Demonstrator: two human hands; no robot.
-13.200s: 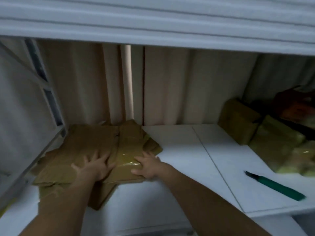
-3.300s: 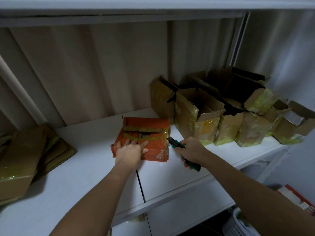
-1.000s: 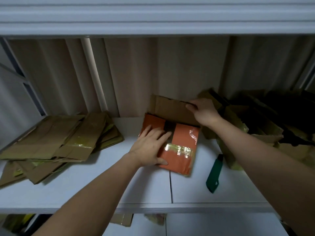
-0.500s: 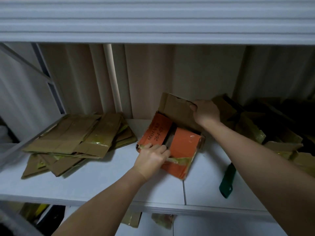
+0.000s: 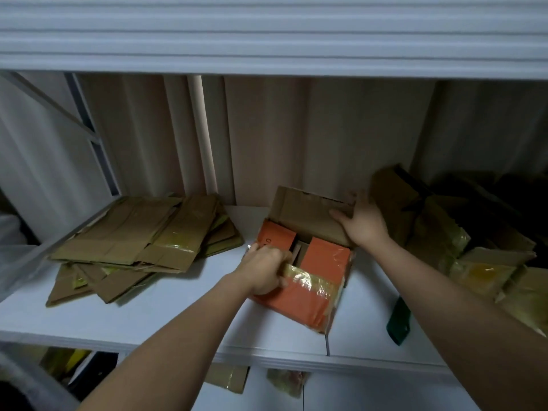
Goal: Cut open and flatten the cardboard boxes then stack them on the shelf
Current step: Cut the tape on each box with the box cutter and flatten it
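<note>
An orange cardboard box (image 5: 308,289) with yellowish tape lies on the white shelf (image 5: 184,318), its flaps open. My left hand (image 5: 264,268) grips the near orange flap at its taped edge, fingers curled round it. My right hand (image 5: 360,222) holds the brown far flap (image 5: 302,212), which stands upright, thumb in front and fingers behind. A stack of flattened brown boxes (image 5: 142,241) lies at the shelf's left. The green cutter (image 5: 398,323) rests on the shelf to the right of the box, partly hidden by my right forearm.
Several unflattened taped brown boxes (image 5: 439,232) crowd the shelf's right end. A white shelf board (image 5: 267,37) hangs low overhead. A ribbed beige wall stands behind. More cardboard shows under the shelf's front edge.
My left hand has curled tighter on the near flap and pulled it open. The right hand has lifted the far flap further up. The view has shifted slightly.
</note>
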